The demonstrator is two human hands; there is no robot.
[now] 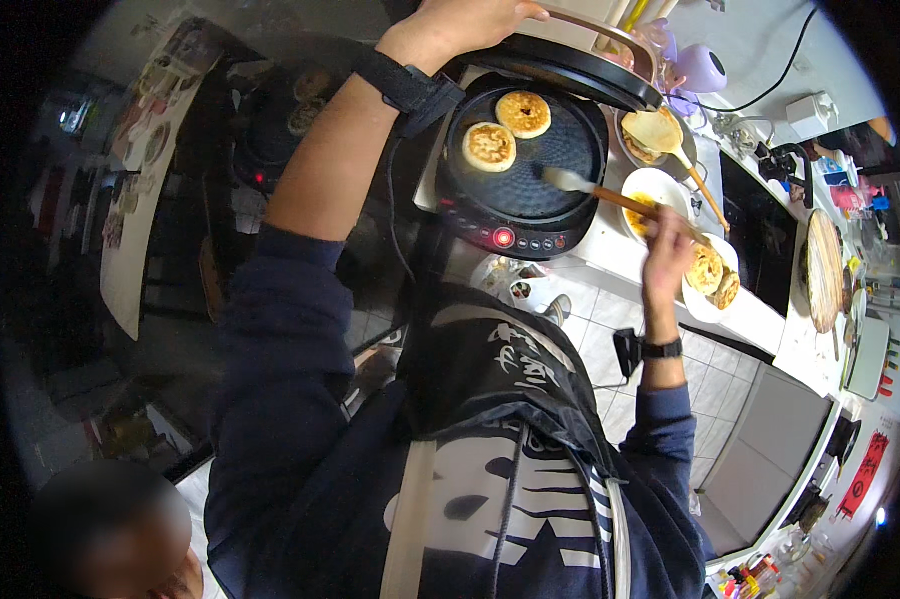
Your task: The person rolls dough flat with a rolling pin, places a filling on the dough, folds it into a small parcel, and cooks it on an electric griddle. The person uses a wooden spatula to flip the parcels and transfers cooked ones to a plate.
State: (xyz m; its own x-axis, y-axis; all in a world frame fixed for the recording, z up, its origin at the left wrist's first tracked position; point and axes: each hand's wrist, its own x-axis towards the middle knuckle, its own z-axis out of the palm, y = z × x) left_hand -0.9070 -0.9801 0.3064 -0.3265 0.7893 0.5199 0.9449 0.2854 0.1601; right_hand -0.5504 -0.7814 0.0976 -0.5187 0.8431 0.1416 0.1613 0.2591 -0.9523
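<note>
My left hand is at the top edge, its thumb against the handle of the raised griddle lid; its fingers are partly cut off. Below the tilted lid, two browned round flatbreads lie touching on the dark plate of an electric griddle, whose red light is lit. In my right hand is a pastry brush with a wooden handle, its pale bristles over the griddle plate. Under the handle stands a white bowl with yellow liquid.
A wooden spatula lies across a dish of flatbreads. Browned flatbreads also fill a white plate near the counter edge. A black cooktop and a round wooden board are farther right. A person's blurred head shows lower left.
</note>
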